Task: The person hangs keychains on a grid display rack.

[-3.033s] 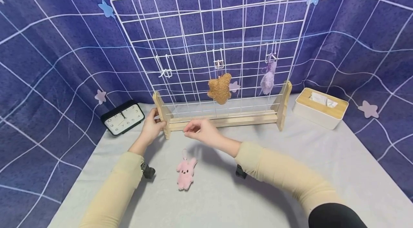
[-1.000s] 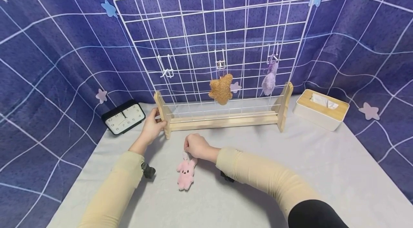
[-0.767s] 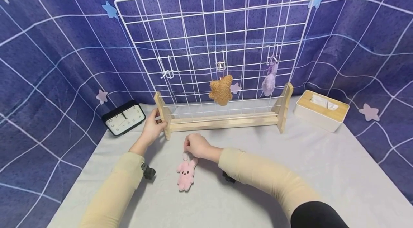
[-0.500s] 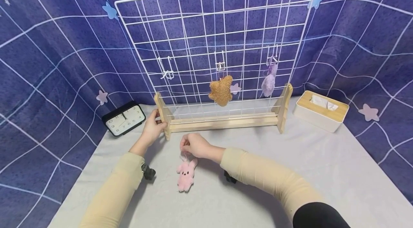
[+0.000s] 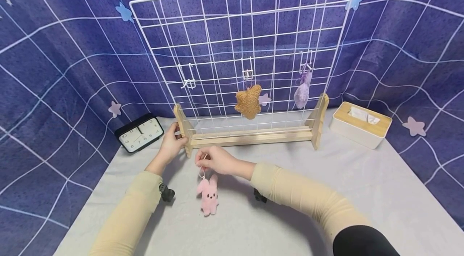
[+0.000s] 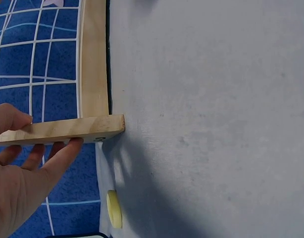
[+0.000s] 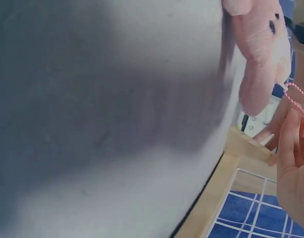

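Observation:
My right hand (image 5: 219,161) pinches the beaded loop (image 5: 201,173) of a pink plush bunny pendant (image 5: 209,197). The bunny hangs below the fingertips, close over the table, face toward me in the head view. In the right wrist view the pink bead chain (image 7: 296,89) runs from the plush to the fingers. At the rack's left end my left hand (image 5: 169,146) grips the wooden side foot (image 5: 185,132), thumb on one face and fingers on the other, as the left wrist view shows. Behind stands a white wire grid rack (image 5: 226,38) in a wooden base (image 5: 250,138).
A brown plush (image 5: 248,102) hangs from the middle hook, a purple plush (image 5: 302,94) from the right one. The left hook (image 5: 188,83) is bare. A clock (image 5: 141,133) stands left, a tissue box (image 5: 361,124) right. A patterned curtain (image 5: 72,87) backs the table.
My right hand has come down from beside the rack's base to the bunny's loop, taken hold of it and lifted it slightly up and left. The bunny has tipped up. The left hand stays put.

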{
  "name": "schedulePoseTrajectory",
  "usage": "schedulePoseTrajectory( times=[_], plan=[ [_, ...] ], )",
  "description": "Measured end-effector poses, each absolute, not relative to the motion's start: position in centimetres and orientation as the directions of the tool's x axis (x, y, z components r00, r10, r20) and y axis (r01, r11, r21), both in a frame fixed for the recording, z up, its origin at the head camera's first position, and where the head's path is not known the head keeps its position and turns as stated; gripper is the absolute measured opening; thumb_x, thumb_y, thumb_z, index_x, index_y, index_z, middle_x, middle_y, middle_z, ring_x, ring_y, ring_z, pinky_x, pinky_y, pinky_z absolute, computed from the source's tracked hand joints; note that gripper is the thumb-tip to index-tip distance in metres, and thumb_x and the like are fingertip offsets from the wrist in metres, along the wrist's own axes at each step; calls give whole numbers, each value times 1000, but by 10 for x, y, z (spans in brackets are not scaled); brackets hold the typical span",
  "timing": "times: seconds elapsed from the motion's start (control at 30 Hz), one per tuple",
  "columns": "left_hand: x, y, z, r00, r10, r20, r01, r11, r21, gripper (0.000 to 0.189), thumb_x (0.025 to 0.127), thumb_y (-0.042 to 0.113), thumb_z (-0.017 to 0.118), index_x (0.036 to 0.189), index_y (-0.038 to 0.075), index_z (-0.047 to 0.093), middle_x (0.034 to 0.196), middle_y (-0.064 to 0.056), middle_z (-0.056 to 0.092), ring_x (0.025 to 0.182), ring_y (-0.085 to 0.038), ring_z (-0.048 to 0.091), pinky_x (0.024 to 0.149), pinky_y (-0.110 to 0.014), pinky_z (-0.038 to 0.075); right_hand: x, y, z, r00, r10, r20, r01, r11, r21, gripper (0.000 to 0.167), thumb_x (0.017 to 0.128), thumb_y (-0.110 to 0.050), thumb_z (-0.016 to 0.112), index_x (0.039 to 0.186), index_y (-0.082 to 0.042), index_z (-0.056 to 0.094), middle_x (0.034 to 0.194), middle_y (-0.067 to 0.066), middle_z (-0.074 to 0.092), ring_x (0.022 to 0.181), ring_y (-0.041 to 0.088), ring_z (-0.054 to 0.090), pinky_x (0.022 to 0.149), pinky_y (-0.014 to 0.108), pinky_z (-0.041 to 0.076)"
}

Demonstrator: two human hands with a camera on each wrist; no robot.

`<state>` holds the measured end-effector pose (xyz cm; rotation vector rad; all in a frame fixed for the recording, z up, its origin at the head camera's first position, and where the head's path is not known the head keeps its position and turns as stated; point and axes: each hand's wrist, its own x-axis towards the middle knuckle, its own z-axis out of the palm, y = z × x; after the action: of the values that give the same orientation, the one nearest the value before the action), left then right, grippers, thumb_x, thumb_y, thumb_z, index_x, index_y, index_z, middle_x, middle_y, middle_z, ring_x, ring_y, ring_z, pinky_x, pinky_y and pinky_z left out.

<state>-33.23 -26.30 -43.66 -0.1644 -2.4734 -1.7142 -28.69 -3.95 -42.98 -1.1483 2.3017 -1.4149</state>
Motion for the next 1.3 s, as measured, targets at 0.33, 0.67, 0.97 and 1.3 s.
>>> schedulePoseTrajectory(
  times=[0.33, 0.67, 0.97, 1.3],
  plan=[
    [-340, -269, -445, -983, 10, 183, 174, 353, 919, 63, 89, -12, 51, 149, -5, 31, 140, -31, 42, 128, -51, 50, 93, -48, 59, -292, -35, -409, -672, -704, 230, -474, 170, -864, 5, 99, -2, 64, 99, 3, 66, 88, 9, 67, 71, 31, 71, 64, 31, 65],
    [-338, -268, -445, -985, 5, 174, 164, 371, 914, 64, 90, -12, 51, 150, -4, 31, 141, -30, 42, 129, -51, 50, 94, -46, 59, -296, -31, -390, -680, -694, 238, -506, 209, -837, 5, 100, -5, 63, 99, 1, 64, 90, 8, 65, 71, 30, 71, 62, 30, 64],
    [-339, -267, -447, -985, 10, 172, 165, 340, 926, 63, 88, -12, 51, 148, -5, 32, 141, -30, 42, 127, -51, 51, 90, -43, 61, -306, -29, -373, -670, -677, 306, -584, 226, -780, 6, 100, -7, 63, 100, -2, 64, 93, 9, 66, 72, 29, 72, 65, 32, 65],
    [-339, -267, -446, -986, 4, 165, 156, 338, 928, 65, 88, -13, 52, 149, -4, 31, 142, -30, 41, 127, -50, 51, 87, -39, 62, -318, -28, -342, -656, -622, 427, -655, 190, -731, 6, 99, -7, 64, 100, -1, 64, 93, 11, 69, 71, 20, 70, 67, 28, 64]
  ],
)
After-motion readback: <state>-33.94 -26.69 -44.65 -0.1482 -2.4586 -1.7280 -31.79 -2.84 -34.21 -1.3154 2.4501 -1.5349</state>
